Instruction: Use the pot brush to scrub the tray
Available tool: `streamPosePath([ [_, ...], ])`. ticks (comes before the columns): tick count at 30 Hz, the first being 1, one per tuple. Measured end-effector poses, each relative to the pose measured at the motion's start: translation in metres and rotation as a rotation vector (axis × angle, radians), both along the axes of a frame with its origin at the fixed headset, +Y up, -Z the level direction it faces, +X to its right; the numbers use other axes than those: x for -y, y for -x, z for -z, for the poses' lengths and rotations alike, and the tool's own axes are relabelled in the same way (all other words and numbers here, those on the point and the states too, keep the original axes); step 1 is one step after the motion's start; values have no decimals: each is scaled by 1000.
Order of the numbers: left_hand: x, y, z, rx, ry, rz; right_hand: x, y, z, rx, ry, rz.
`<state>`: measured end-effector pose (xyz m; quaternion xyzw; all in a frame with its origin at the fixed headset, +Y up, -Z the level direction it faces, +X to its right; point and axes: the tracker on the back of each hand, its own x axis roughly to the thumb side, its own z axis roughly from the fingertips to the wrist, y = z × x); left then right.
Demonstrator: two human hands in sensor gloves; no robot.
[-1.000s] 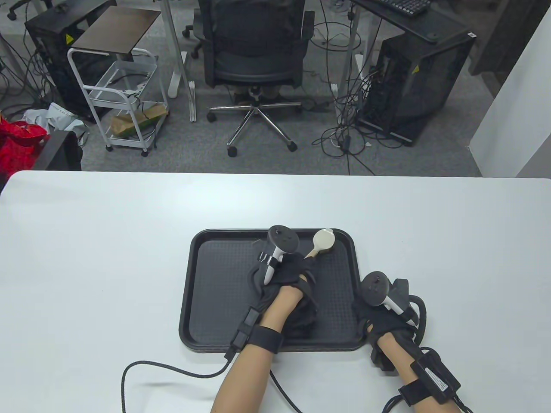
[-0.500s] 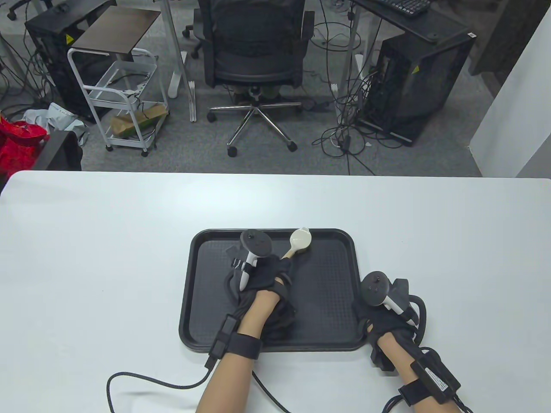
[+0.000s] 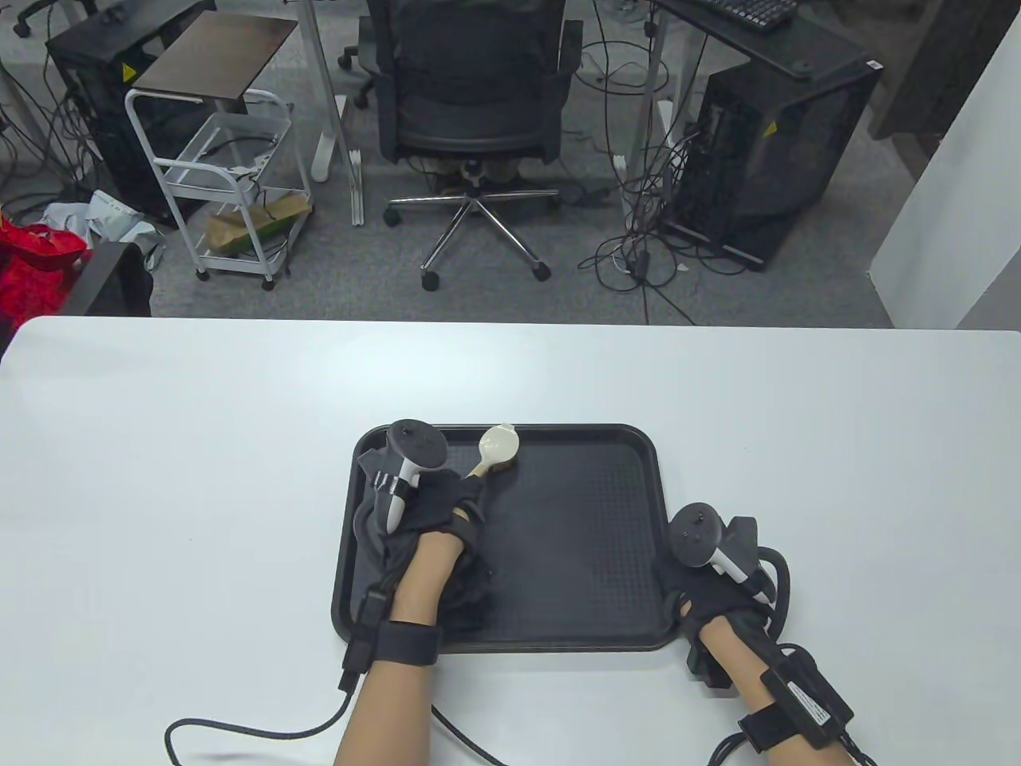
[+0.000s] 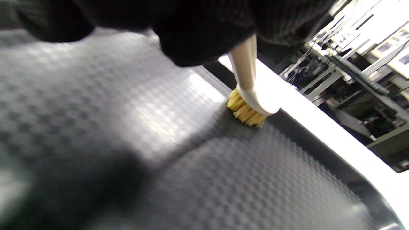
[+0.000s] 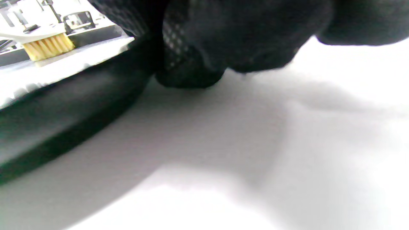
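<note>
From the table view, the black tray (image 3: pixel 558 542) lay flat on the white table (image 3: pixel 159 447), long side across. The left hand (image 3: pixel 435 519) was over the tray's far left part, its grip wrapped around the handle of the pot brush (image 3: pixel 496 448), whose cream head sat near the far rim. Holding low on the handle probably let the hand bear down on the bristles. The right hand (image 3: pixel 710 590) rested at the tray's near right corner, most likely to brace it against sliding; whether its fingers pinched the rim or only pressed beside it could not be told there.

In the left wrist view, the tray floor showed a fine embossed checker texture with a dull plastic sheen. The brush had a smooth cream neck and short, stiff yellow bristles (image 4: pixel 245 112) splayed against the floor, close to the raised rim.

In the right wrist view, the gloved fingers (image 5: pixel 223 48), knit black fabric, were curled down to the table, touching the tray's rounded outer edge (image 5: pixel 64 111). The grip's exact state stayed unclear.
</note>
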<state>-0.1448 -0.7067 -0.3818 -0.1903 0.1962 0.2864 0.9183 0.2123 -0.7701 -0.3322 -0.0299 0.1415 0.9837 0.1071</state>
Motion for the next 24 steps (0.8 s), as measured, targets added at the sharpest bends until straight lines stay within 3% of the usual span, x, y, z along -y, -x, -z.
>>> streamPosePath([
  [7, -5, 37, -5, -80, 6, 34, 0, 0, 0, 0, 0, 0],
  [24, -7, 91, -17, -235, 16, 43, 0, 0, 0, 0, 0, 1],
])
